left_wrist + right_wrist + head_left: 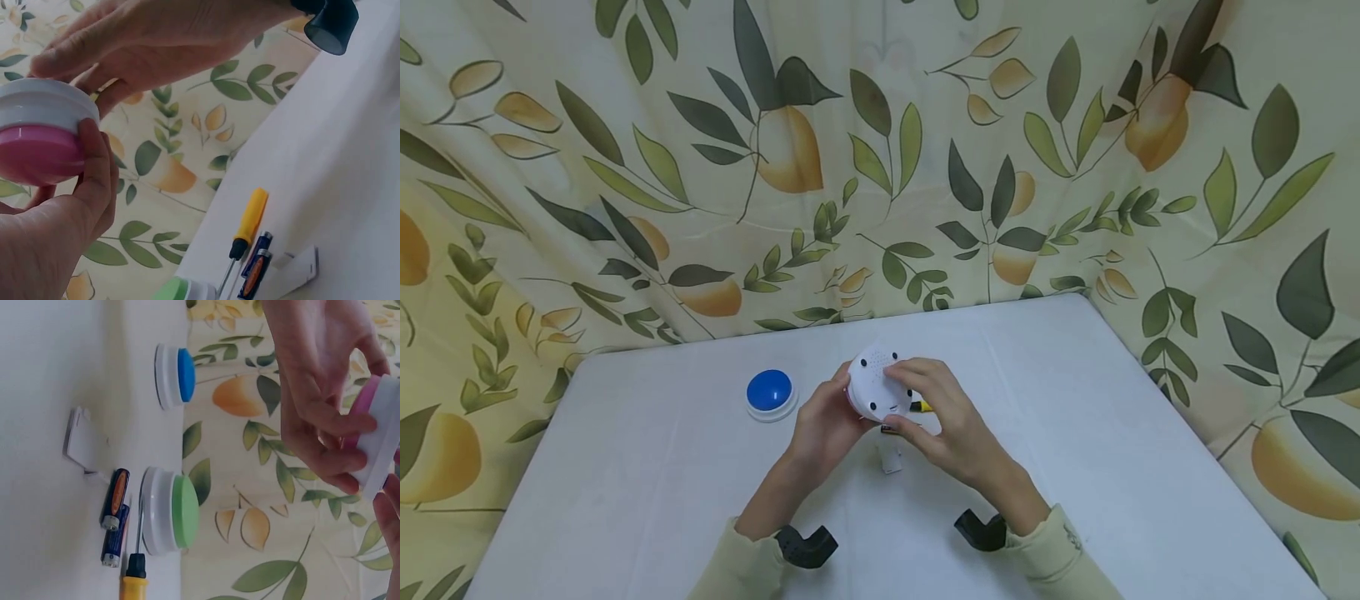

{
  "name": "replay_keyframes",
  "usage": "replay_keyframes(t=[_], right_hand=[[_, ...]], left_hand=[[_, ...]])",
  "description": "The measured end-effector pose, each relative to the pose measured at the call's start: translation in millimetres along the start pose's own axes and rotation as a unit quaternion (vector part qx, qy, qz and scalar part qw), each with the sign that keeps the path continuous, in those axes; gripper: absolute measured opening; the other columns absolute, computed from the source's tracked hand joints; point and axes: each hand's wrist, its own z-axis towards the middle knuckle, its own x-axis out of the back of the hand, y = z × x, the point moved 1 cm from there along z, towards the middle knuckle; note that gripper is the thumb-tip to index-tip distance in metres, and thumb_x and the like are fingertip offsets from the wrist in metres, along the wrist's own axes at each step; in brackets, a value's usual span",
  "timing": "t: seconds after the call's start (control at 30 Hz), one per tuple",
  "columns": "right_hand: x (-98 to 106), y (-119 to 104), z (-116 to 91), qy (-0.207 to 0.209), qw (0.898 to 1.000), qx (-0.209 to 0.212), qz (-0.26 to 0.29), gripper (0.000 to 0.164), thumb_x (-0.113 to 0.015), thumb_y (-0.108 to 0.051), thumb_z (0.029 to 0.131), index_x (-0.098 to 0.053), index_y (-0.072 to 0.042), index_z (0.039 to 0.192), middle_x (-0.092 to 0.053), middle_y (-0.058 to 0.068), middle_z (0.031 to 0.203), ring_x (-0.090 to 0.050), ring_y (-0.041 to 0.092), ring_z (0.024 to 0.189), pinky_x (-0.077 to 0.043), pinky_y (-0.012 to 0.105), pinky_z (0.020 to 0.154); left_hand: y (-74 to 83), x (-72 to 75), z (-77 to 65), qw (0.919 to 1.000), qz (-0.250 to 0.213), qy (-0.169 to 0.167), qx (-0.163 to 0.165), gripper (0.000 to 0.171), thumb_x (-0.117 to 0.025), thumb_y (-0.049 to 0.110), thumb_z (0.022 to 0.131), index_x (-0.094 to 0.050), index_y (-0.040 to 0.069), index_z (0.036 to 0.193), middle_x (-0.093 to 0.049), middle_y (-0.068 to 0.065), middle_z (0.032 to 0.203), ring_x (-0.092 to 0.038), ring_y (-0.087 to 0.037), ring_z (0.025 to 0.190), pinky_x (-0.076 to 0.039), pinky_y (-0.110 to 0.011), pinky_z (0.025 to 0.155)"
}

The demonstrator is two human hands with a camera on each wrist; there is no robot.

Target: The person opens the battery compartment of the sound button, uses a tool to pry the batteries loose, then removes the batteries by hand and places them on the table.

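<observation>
A round push button with a white base (877,385) and a pink dome (39,153) is held up over the table, its underside with dark screw holes and small perforations facing the head camera. My left hand (826,417) grips it from the left, fingers curled round the pink dome and rim. From the right, my right hand (951,421) holds the white base too, fingertips on the underside and thumb at the lower edge. In the right wrist view most of that hand is out of frame.
A blue button (769,392) stands on the white table to the left. Behind the hands lie a green button (185,512), a yellow-handled screwdriver (251,215), two batteries (115,499) and a small white plastic piece (891,458). A patterned curtain (880,167) hangs beyond the table.
</observation>
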Motion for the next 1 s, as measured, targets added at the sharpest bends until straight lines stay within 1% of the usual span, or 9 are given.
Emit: replay_keyframes(t=[0.07, 0.13, 0.3, 0.47, 0.53, 0.63, 0.77, 0.9, 1.0], right_hand=[[1.0, -0.6, -0.6, -0.007, 1.0, 0.006, 0.003, 0.063, -0.086, -0.014, 0.086, -0.059, -0.01, 0.144, -0.059, 0.009, 0.142, -0.052, 0.024, 0.134, -0.044, 0.017, 0.113], [2.1, -0.6, -1.0, -0.016, 1.0, 0.016, 0.005, 0.061, -0.085, -0.016, 0.087, -0.061, -0.009, 0.142, -0.06, 0.008, 0.14, -0.053, 0.023, 0.132, -0.045, 0.016, 0.111], [4.0, -0.3, -1.9, -0.043, 0.998, 0.037, 0.01, 0.059, -0.086, -0.017, 0.085, -0.063, -0.01, 0.139, -0.059, 0.007, 0.138, -0.053, 0.022, 0.13, -0.046, 0.015, 0.11], [4.8, -0.1, -4.0, -0.062, 0.996, 0.063, 0.003, 0.054, -0.083, -0.024, 0.089, -0.064, -0.011, 0.137, -0.058, 0.006, 0.137, -0.053, 0.021, 0.129, -0.043, 0.015, 0.111], [4.2, 0.5, -5.4, -0.065, 0.995, 0.07, 0.0, 0.051, -0.08, -0.028, 0.092, -0.064, -0.011, 0.137, -0.058, 0.006, 0.137, -0.053, 0.021, 0.129, -0.043, 0.015, 0.112], [2.0, 1.4, -7.4, -0.066, 0.995, 0.073, -0.003, 0.051, -0.08, -0.028, 0.092, -0.064, -0.011, 0.137, -0.057, 0.006, 0.137, -0.053, 0.021, 0.13, -0.043, 0.016, 0.112], [-0.5, 2.1, -9.1, -0.07, 0.995, 0.071, -0.01, 0.051, -0.079, -0.028, 0.092, -0.063, -0.012, 0.138, -0.057, 0.006, 0.138, -0.053, 0.02, 0.131, -0.043, 0.015, 0.112], [-1.3, 1.6, -10.3, -0.077, 0.994, 0.076, -0.032, 0.048, -0.076, -0.026, 0.096, -0.062, -0.011, 0.139, -0.057, 0.006, 0.139, -0.054, 0.02, 0.131, -0.044, 0.015, 0.111], [-1.4, 0.5, -10.1, -0.084, 0.991, 0.084, -0.057, 0.048, -0.076, -0.024, 0.097, -0.061, -0.01, 0.14, -0.057, 0.006, 0.138, -0.055, 0.02, 0.131, -0.046, 0.017, 0.11]], left_hand=[[0.5, 3.1, -2.8, 0.9998, -0.01, -0.01, 0.012, 0.064, -0.02, 0.034, 0.108, -0.003, 0.012, 0.166, -0.011, -0.012, 0.173, -0.025, -0.035, 0.153, -0.043, -0.04, 0.12], [0.8, 6.0, -5.4, 0.9994, -0.015, -0.021, 0.023, 0.064, -0.02, 0.034, 0.109, -0.002, 0.012, 0.166, -0.01, -0.013, 0.173, -0.026, -0.034, 0.151, -0.044, -0.038, 0.117], [-1.1, 12.7, -11.3, 0.9975, -0.021, -0.042, 0.053, 0.065, -0.02, 0.032, 0.108, -0.002, 0.013, 0.167, -0.01, -0.015, 0.173, -0.035, -0.027, 0.144, -0.047, -0.035, 0.111], [-5.9, 19.3, -17.2, 0.995, -0.023, -0.062, 0.074, 0.065, -0.024, 0.033, 0.109, -0.003, 0.015, 0.167, -0.012, -0.015, 0.172, -0.041, -0.024, 0.141, -0.048, -0.038, 0.111], [-7.7, 21.6, -19.3, 0.9943, -0.017, -0.07, 0.079, 0.065, -0.026, 0.035, 0.11, -0.004, 0.014, 0.167, -0.014, -0.016, 0.171, -0.042, -0.024, 0.141, -0.047, -0.038, 0.112], [-9.3, 23.7, -21.8, 0.9934, -0.012, -0.079, 0.082, 0.065, -0.026, 0.038, 0.11, -0.005, 0.014, 0.167, -0.016, -0.016, 0.17, -0.042, -0.024, 0.142, -0.046, -0.038, 0.113], [-10.5, 25.0, -23.3, 0.9932, -0.015, -0.08, 0.083, 0.064, -0.025, 0.037, 0.111, -0.007, 0.013, 0.167, -0.021, -0.014, 0.168, -0.044, -0.023, 0.14, -0.047, -0.037, 0.113], [-10.9, 26.1, -23.5, 0.9931, -0.017, -0.079, 0.085, 0.063, -0.025, 0.036, 0.111, -0.008, 0.013, 0.167, -0.022, -0.013, 0.168, -0.045, -0.022, 0.138, -0.047, -0.036, 0.112], [-10.7, 26.9, -23.0, 0.993, -0.018, -0.078, 0.086, 0.063, -0.026, 0.036, 0.111, -0.008, 0.013, 0.167, -0.019, -0.015, 0.169, -0.045, -0.022, 0.139, -0.047, -0.036, 0.112]])
